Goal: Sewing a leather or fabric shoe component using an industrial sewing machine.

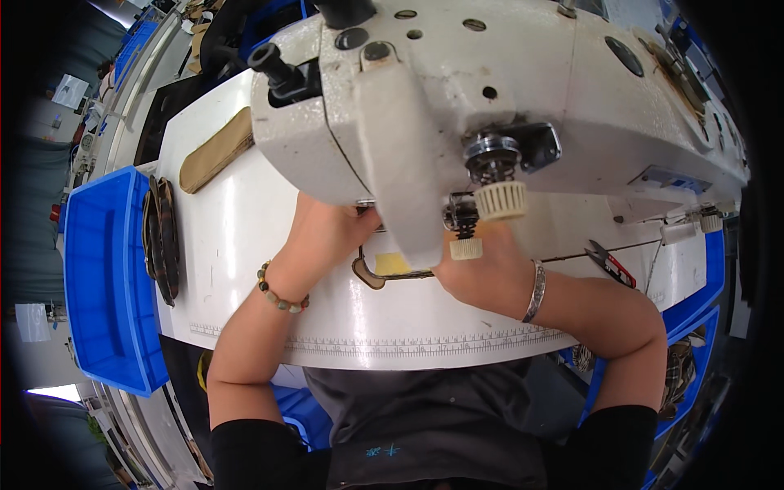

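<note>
A white sewing machine point(408, 139) stands over the table in front of me, its head covering part of my hands. My left hand point(325, 233) is curled beside the needle area; its fingertips are hidden behind the machine head. Between my hands lies a small tan fabric piece point(370, 273) with a dark edge, its far part out of sight. My right hand point(487, 265) is closed at the right end of that piece, its fingers partly covered by the machine's tension knobs. A yellow patch point(392, 263) shows just beside the piece.
Red-and-black thread snips point(611, 263) lie right of my right hand. At the left are tan fabric strips point(216, 151), folded dark plaid fabric point(161, 241) and a blue bin point(110, 282). A ruler strip point(392, 343) runs along the table's near edge. More blue bins point(690, 367) stand at right.
</note>
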A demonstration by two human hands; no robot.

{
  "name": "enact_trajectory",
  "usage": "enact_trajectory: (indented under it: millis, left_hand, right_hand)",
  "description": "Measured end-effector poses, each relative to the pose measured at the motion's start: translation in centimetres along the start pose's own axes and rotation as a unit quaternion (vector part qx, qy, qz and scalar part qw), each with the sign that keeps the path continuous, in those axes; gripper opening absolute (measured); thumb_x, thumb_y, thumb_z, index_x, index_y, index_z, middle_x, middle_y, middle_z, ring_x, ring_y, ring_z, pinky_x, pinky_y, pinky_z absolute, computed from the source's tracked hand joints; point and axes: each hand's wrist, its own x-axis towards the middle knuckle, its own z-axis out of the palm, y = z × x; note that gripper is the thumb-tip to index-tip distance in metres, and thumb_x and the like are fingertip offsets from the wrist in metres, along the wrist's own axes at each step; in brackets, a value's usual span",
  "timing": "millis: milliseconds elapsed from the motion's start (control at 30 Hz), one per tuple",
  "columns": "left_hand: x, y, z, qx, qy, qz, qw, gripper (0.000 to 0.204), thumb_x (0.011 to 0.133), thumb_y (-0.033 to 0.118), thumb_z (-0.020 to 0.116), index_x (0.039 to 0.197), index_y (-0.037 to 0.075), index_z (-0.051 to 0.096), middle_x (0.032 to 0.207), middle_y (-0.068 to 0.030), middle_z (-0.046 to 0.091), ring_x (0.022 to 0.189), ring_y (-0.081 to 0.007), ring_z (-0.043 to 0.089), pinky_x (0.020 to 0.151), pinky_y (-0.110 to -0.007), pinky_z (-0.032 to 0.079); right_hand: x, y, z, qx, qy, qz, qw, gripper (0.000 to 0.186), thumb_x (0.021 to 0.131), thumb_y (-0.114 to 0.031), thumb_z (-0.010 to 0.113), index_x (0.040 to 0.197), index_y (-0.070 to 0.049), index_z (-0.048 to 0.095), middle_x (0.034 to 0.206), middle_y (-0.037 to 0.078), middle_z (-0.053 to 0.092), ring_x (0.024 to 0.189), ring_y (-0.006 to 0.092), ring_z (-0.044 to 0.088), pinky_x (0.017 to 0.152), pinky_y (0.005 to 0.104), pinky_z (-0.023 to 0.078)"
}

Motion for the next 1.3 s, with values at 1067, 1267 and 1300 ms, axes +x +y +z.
enact_trajectory:
  millis: [1067,1267,1300]
  left_hand:
    - [-0.8,0.6,1.1,0.169,-0.044,-0.058,0.983,0.030,0.085,0.020,0.070,0.111,0.005,0.071,0.098,-0.0101,0.074,0.083,-0.0234,0.069,0.079,-0.033,0.053]
    - [-0.1,-1.6,1.5,0.022,-0.022,-0.023,0.999,0.046,0.071,0.024,0.082,0.109,0.004,0.066,0.107,-0.0172,0.065,0.100,-0.0387,0.063,0.088,-0.047,0.049]
    - [0.0,-1.6,1.6,0.010,-0.031,-0.045,0.998,0.047,0.070,0.023,0.082,0.110,0.004,0.066,0.108,-0.0175,0.065,0.101,-0.0391,0.063,0.089,-0.047,0.048]
  right_hand:
    - [0.8,-1.0,-1.8,0.004,-0.011,0.038,0.999,0.011,0.065,-0.016,0.067,0.057,-0.008,0.062,0.063,0.008,0.057,0.055,0.0233,0.062,0.047,0.0378,0.047]
    - [1.4,-1.3,-2.3,-0.051,-0.036,-0.014,0.998,0.014,0.068,-0.012,0.066,0.080,-0.005,0.067,0.062,0.006,0.058,0.052,0.0226,0.062,0.045,0.0363,0.046]
    - [1.4,-1.3,-2.3,-0.029,-0.026,-0.005,0.999,0.019,0.069,-0.012,0.065,0.087,-0.004,0.067,0.062,0.006,0.058,0.051,0.0226,0.061,0.044,0.0362,0.046]
